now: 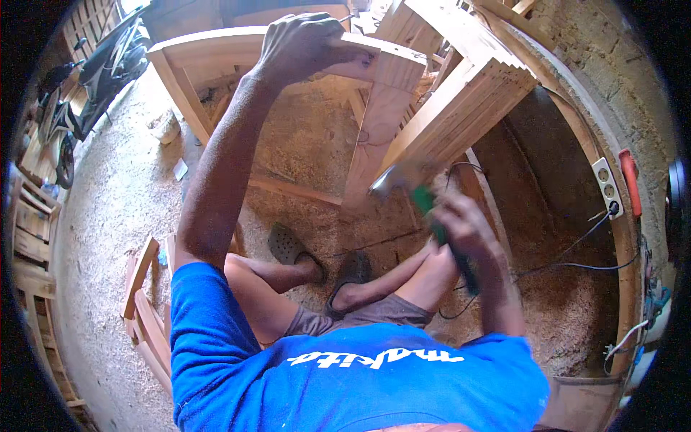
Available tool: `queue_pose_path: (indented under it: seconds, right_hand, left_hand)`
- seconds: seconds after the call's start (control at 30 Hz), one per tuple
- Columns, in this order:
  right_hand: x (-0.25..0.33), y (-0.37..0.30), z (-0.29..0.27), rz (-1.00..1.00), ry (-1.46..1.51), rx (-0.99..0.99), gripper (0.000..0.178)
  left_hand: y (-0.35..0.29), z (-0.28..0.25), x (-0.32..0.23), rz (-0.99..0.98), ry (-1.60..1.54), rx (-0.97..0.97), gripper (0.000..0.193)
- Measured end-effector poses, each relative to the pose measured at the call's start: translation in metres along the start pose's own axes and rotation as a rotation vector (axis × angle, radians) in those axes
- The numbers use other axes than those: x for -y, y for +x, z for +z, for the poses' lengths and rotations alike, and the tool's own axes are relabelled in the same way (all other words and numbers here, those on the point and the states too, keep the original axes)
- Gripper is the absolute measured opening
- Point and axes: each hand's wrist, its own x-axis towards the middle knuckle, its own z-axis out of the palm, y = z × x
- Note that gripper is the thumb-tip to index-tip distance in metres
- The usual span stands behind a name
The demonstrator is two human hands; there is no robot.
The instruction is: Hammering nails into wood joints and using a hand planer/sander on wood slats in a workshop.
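My left hand (302, 47) is closed over the top rail of a pale wooden frame (216, 39), close to the corner where the rail meets a wide upright board (385, 108). A thin object sticks out by its fingertips, too small to name. Lower down and to the right, my right hand (466, 225) grips a hammer (424, 199) by its green and dark handle. Both hand and hammer are smeared by motion. The shiny hammer head points toward the lower part of the upright board; whether they touch I cannot tell.
Stacked planks (475, 108) lean right of the frame. A white power strip (607, 189) with a plugged cord and a red-handled tool (629, 180) sit at the right edge. Curved wooden pieces (149, 317) lie at left on sawdust. A motorbike (108, 79) stands far left.
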Motion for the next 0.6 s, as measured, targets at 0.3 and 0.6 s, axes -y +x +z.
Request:
queue_pose_path:
  seconds: [0.3,0.6]
  right_hand:
    - [-0.231,0.011,0.266,0.779,0.439,0.150,0.037]
    - [-0.324,-0.011,0.330,0.711,-0.084,0.015,0.048]
  left_hand:
    - [0.041,-0.018,-0.018,0.026,-0.357,0.551,0.053]
    - [0.076,-0.009,-0.052,0.001,-0.277,0.942,0.073]
